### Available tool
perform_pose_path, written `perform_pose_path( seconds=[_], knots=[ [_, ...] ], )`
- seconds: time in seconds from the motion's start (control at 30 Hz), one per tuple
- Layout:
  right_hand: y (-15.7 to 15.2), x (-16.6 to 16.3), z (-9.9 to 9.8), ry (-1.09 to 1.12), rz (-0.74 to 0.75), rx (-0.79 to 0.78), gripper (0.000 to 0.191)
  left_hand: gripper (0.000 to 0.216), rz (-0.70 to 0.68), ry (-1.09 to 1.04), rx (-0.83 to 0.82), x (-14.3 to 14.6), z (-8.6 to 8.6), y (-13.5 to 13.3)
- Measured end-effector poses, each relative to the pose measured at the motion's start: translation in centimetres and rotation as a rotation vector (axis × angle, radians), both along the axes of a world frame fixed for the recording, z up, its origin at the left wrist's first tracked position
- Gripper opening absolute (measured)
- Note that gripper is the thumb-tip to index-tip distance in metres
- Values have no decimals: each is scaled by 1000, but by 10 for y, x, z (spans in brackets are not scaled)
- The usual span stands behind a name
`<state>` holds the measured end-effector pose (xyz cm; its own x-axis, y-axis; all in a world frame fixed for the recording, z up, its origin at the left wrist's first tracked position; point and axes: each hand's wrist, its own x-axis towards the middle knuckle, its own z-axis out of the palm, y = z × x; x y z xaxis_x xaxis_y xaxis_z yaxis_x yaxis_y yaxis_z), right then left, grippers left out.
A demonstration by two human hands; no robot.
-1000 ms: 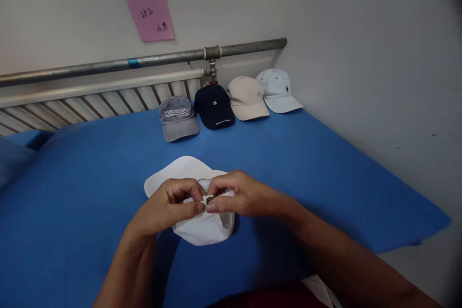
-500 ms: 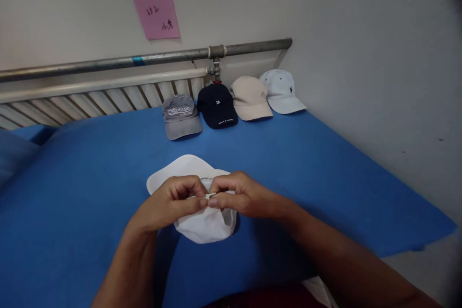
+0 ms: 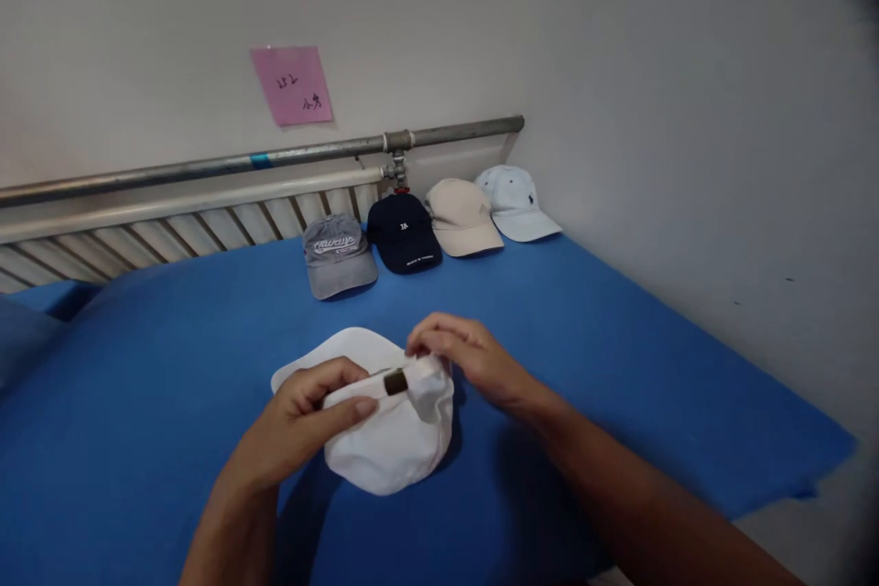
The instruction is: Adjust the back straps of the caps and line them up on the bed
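Note:
A white baseball cap (image 3: pixel 385 453) rests on the blue surface, its brim pointing away to the upper left and its back edge facing me. My left hand (image 3: pixel 309 407) pinches the left side of that back edge between thumb and fingers. On the back strap, between my hands, shows a dark metal-looking buckle (image 3: pixel 396 382). My right hand (image 3: pixel 467 352) is closed at the right of the strap, fingers curled over the edge of the cap; its fingertips are partly hidden behind the fabric.
Along the far edge stand a grey cap (image 3: pixel 340 256), a black cap (image 3: pixel 404 233), a beige cap (image 3: pixel 463 217) and a pale blue cap (image 3: pixel 518 204). Behind them run a radiator (image 3: pixel 233 224) and a metal pipe (image 3: pixel 330 149). A pink note (image 3: pixel 292 87) hangs on the wall.
My hands have come apart from their meeting point at the strap. My right hand moved to the far right edge of the cap, uncovering the buckle. The view has tilted upward.

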<state>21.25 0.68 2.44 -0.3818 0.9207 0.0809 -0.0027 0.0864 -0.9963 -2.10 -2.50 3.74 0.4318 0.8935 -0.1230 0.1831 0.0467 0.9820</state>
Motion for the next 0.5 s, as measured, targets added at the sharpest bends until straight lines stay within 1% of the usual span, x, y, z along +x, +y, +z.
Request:
perform_pose_path(
  seconds=[0.07, 0.1, 0.13, 0.17, 0.23, 0.3, 0.33, 0.4, 0.47, 0.5],
  knots=[
    [8, 6, -5, 21, -125, 48, 21, 25, 164, -196, -20, -6, 3, -6],
    [11, 8, -8, 12, -153, 64, 20, 26, 229, -314, -26, -8, 5, -9],
    [13, 9, -11, -9, -148, 78, 20, 27, 275, -436, -27, -10, 7, -12],
    [14, 9, -15, -34, -112, 92, 22, 27, 305, -550, -26, -12, 8, -13],
    [13, 7, -20, -47, 6, 101, 24, 26, 348, -704, -15, -16, 8, -12],
    [10, 3, -24, -13, 120, 37, 24, 23, 425, -748, 3, -23, 4, -7],
    [8, 0, -24, 7, 152, -10, 23, 22, 468, -747, 14, -28, 1, -3],
    [5, -3, -24, 28, 158, -68, 20, 21, 530, -742, 32, -37, -5, 6],
    [5, -4, -22, 17, 117, -36, 16, 18, 543, -764, 55, -45, -10, 13],
    [5, -4, -21, 12, 90, -3, 14, 15, 528, -773, 62, -47, -11, 16]
  ],
)
